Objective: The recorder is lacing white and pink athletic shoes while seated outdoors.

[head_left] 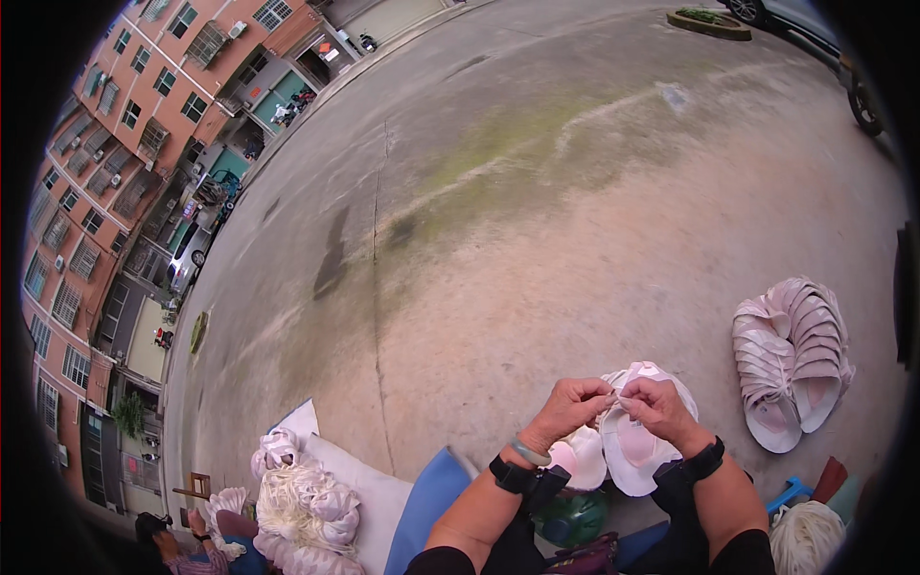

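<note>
Fingertips almost meeting, my left hand [578, 406] and my right hand [659, 410] pinch at the edge of a white and pink shoe upper [634, 452] in front of my lap. Whether a lace end lies between the fingers is too small to tell. Part of the upper shows behind my right hand, above the knuckles. Beside it, below my left hand, sits another pale pink shoe upper [581, 458]. Under both is a round green see-through object [571, 519], mostly hidden by the uppers and my arms. Each wrist wears a black strap.
Two rows of overlapping shoe uppers [793, 355] lie on the concrete at right. Left, white laces and bundled uppers [305, 506] rest on a pale sheet [376, 489]. More white laces [807, 539] are at lower right. Another person [182, 548] sits at lower left.
</note>
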`<action>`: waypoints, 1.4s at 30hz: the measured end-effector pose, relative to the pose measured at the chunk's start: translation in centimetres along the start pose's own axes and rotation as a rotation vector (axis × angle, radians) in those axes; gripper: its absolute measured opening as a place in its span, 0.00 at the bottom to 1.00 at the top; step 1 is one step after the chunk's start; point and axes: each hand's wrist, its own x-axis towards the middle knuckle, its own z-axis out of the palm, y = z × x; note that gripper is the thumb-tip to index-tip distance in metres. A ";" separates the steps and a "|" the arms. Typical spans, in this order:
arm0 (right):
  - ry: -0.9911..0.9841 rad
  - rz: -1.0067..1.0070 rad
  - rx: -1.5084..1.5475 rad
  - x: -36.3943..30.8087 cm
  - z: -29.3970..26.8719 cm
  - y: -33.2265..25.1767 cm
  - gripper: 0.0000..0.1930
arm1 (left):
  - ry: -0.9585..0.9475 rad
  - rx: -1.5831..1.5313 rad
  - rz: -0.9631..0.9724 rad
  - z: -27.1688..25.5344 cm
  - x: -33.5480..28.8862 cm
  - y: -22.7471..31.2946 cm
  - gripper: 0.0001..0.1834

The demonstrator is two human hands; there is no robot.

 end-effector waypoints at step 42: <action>-0.029 0.120 0.365 0.3 0.8 1.2 0.05 | 0.082 -0.127 -0.034 1.1 0.4 -0.8 0.09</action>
